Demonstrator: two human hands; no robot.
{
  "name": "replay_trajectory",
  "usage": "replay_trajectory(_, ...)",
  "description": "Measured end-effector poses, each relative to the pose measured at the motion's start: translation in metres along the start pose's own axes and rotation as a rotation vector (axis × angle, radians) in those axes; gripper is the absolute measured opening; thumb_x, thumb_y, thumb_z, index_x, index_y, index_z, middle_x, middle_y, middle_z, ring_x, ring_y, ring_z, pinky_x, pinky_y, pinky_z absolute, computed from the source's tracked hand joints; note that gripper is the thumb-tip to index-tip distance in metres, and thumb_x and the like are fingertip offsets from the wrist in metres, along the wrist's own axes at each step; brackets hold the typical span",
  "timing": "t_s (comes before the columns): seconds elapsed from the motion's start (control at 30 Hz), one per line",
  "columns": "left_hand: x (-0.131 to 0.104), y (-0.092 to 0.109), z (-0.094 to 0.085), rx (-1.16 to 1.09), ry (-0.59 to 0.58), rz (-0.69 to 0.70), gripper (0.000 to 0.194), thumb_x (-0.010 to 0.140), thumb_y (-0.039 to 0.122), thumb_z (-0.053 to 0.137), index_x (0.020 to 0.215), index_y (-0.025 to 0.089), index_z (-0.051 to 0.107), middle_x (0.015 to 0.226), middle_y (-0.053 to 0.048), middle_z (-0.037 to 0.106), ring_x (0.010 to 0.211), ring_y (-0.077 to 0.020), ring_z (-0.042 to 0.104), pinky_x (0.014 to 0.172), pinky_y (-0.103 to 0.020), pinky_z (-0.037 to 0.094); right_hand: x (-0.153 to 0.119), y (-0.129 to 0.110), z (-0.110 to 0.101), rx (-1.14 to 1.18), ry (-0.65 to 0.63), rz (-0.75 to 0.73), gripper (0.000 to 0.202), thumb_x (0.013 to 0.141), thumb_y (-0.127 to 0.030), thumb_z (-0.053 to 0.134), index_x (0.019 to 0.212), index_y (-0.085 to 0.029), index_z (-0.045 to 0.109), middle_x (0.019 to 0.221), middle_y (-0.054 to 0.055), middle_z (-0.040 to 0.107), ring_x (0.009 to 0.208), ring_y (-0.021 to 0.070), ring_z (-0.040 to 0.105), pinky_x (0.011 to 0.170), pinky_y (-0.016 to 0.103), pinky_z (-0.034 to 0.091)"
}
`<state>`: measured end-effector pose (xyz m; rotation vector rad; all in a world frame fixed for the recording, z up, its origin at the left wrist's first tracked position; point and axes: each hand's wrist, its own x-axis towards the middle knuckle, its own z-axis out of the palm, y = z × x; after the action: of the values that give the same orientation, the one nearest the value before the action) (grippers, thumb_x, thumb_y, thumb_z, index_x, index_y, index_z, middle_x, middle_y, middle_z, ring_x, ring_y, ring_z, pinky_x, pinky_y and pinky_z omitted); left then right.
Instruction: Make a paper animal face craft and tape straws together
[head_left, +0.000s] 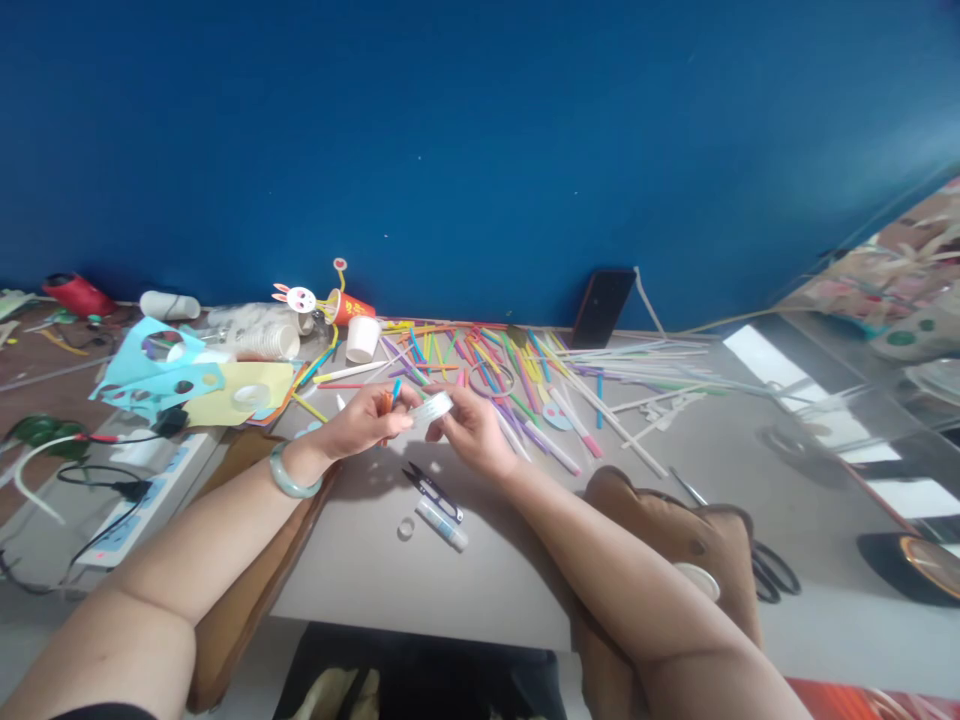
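Note:
My left hand (371, 420), with a pale green bangle (289, 472) on its wrist, is closed. Its fingertips pinch the left end of a white band with faint print, which looks like a roll of tape (431, 409). Small blue and orange pieces (396, 391) stick up among its fingers; their kind is unclear. My right hand (478, 432) grips the roll's other end between thumb and fingers. Just below both hands, black thread snips (435, 492) lie on the grey table (360, 580). Beside them are a glue stick (442, 525) and a small clear ring (406, 528).
Loose coloured straws (525, 375) spread behind my hands. Paper cups (363, 340), cut blue paper (154, 370) and a power strip (142, 510) lie left. A black phone (602, 308) leans on the blue wall (480, 150). Scissors (776, 572) lie right, beside a brown cushion (675, 530).

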<state>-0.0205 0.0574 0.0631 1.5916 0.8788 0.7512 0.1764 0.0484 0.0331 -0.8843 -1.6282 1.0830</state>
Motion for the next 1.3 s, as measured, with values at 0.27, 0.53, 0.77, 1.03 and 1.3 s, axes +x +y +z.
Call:
replay_trajectory(0.27, 0.000, 0.010, 0.003, 0.037, 0.049, 0.077, 0.024, 0.071, 0.032, 0.071, 0.085, 0.014, 0.063, 0.054, 0.008, 0.039, 0.047, -0.0050, 0.034, 0.044, -0.019, 0.025, -0.001, -0.002, -0.007, -0.432, 0.086, -0.249, 0.016, 0.088, -0.024, 0.054, 0.101, -0.019, 0.062, 0.074, 0.002, 0.066, 0.062, 0.0134, 0.062, 0.062, 0.024, 0.047)
replay_trajectory(0.53, 0.002, 0.007, 0.007, -0.033, 0.109, 0.057, 0.038, 0.069, 0.046, 0.079, 0.079, 0.015, 0.061, 0.048, 0.008, 0.038, 0.044, -0.0049, 0.032, 0.044, -0.019, 0.024, -0.002, 0.001, -0.009, -0.467, 0.089, -0.314, 0.017, 0.087, -0.027, 0.056, 0.102, -0.021, 0.062, 0.079, 0.004, 0.067, 0.064, 0.0148, 0.058, 0.065, 0.027, 0.049)
replay_trajectory(0.77, 0.000, -0.004, -0.006, -0.064, 0.030, 0.073, 0.038, 0.071, 0.048, 0.076, 0.087, 0.015, 0.064, 0.053, 0.006, 0.045, 0.047, -0.0070, 0.038, 0.044, -0.020, 0.028, 0.002, -0.001, -0.007, -0.224, -0.108, -0.173, 0.023, 0.089, -0.035, 0.054, 0.102, -0.017, 0.063, 0.068, 0.001, 0.064, 0.059, 0.0141, 0.060, 0.059, 0.026, 0.049)
replay_trajectory(1.03, 0.002, 0.003, -0.002, 0.018, 0.022, 0.098, 0.027, 0.075, 0.038, 0.072, 0.087, 0.014, 0.066, 0.055, 0.008, 0.035, 0.049, -0.0057, 0.031, 0.047, -0.020, 0.023, 0.000, -0.003, -0.004, -0.170, 0.003, -0.090, 0.023, 0.093, -0.034, 0.049, 0.108, -0.019, 0.058, 0.064, -0.002, 0.061, 0.055, 0.0130, 0.062, 0.059, 0.025, 0.049)
replay_trajectory(1.3, 0.003, 0.009, -0.001, 0.060, 0.075, 0.063, 0.026, 0.073, 0.038, 0.071, 0.086, 0.015, 0.066, 0.054, 0.007, 0.037, 0.049, -0.0064, 0.033, 0.046, -0.021, 0.023, -0.002, 0.007, -0.007, -0.474, 0.084, -0.264, 0.022, 0.095, -0.030, 0.048, 0.111, -0.020, 0.059, 0.087, 0.008, 0.069, 0.070, 0.0177, 0.065, 0.069, 0.029, 0.050)
